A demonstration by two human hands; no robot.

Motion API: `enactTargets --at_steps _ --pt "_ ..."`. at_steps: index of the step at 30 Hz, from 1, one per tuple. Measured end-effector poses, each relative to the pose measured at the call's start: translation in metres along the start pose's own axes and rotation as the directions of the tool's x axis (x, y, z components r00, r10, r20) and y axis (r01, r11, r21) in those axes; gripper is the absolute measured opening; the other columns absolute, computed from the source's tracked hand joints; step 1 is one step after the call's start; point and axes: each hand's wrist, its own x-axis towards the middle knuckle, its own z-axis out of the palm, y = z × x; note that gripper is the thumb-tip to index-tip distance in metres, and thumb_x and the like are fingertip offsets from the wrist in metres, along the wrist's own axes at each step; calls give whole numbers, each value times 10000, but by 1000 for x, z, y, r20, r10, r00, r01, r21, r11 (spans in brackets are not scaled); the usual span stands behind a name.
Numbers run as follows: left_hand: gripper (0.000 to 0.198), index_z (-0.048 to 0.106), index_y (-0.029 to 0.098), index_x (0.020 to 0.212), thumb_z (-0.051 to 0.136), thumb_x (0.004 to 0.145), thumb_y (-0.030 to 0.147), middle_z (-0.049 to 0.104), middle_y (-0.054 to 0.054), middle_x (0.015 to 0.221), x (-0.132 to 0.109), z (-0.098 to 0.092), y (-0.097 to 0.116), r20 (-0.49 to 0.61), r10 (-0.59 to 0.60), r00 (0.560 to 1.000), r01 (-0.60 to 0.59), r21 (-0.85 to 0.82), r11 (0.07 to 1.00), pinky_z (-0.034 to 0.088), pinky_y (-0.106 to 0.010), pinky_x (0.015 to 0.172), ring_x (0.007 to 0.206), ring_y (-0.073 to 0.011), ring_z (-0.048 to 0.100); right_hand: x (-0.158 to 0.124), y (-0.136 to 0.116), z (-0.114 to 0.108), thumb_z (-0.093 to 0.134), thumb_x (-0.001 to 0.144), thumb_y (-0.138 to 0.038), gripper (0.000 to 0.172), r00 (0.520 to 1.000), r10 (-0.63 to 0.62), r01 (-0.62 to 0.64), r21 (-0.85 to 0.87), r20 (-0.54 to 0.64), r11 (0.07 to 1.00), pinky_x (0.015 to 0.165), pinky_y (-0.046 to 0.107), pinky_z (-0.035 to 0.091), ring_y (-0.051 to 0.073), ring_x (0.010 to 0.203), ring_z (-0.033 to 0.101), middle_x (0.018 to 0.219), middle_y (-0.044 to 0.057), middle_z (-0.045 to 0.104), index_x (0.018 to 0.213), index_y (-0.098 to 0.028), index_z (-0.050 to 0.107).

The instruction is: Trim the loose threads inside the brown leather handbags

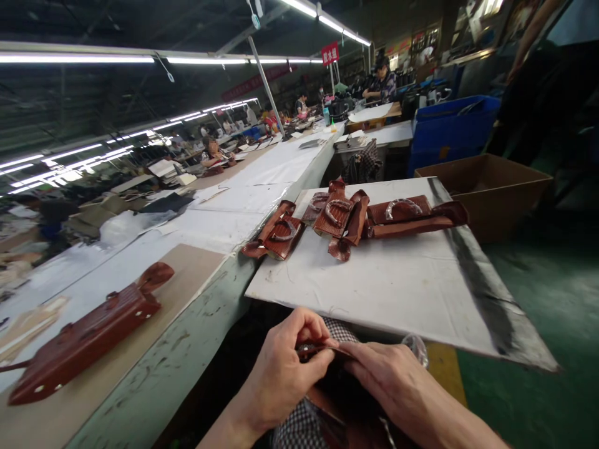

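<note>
Low in the head view, my left hand (287,362) and my right hand (395,377) meet over my lap. Both pinch the upper edge of a brown leather bag piece (327,404), their fingertips close together. Most of this piece is dark or hidden below the hands. Clear plastic wrap (415,349) shows behind my right wrist. Beyond my hands, several brown bag pieces with plastic-wrapped handles lie on a white board, among them a middle piece (334,215) and a long one (400,212). One smaller piece (283,240) rests at the board's left edge.
The white-topped board (374,287) stands beside a long workbench (201,324). On the bench at left lies a brown leather handbag (88,337). A cardboard box (486,187) and blue crates (453,128) stand at right. A co-worker (384,84) is farther back.
</note>
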Motion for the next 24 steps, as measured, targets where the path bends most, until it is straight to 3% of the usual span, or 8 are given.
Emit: enactTargets --at_steps 4,6,9,15,21,24 --pt "322 538 232 1066 656 795 104 620 -7 1114 -8 -2 2 -13 -36 999 37 83 996 461 -254 947 1053 -164 594 0 6 -2 381 985 -189 367 1000 -15 16 32 -12 999 843 326 539 218 1029 678 1162 72 698 1324 -214 518" --pt "281 565 225 1045 660 798 134 634 -9 1084 -13 -3 1 -66 -84 994 93 137 986 475 -244 905 1013 -170 604 1 7 -6 409 979 -197 366 1000 21 -21 49 7 999 864 326 535 216 1046 672 1173 70 694 1335 -217 491" --pt "39 608 206 893 575 884 224 669 0 863 -19 -5 0 -92 -166 982 179 152 972 500 -229 740 807 -160 635 4 7 -13 436 983 -212 345 998 47 -50 66 51 997 863 320 527 203 1008 679 1146 33 703 1319 -265 495" --pt "76 650 200 881 582 887 234 696 -7 847 -24 -7 -2 -92 -133 987 146 163 976 495 -229 723 779 -166 642 13 -2 -24 488 981 -250 288 991 59 -62 23 121 998 823 330 512 227 979 676 1085 32 712 1260 -261 561" --pt "54 637 198 854 589 873 181 680 0 832 -23 -1 -1 -60 -106 992 112 93 989 491 -221 711 766 -156 639 28 -9 -19 632 913 -242 239 998 -25 19 89 65 996 781 270 506 189 897 694 1012 2 737 1150 -255 660" --pt "50 621 207 897 613 852 188 674 2 866 -23 -2 2 -80 -168 983 176 105 979 495 -235 733 802 -165 635 34 -3 -15 610 926 -203 179 997 -52 44 135 57 990 750 233 498 155 837 707 949 -27 754 1057 -275 710"
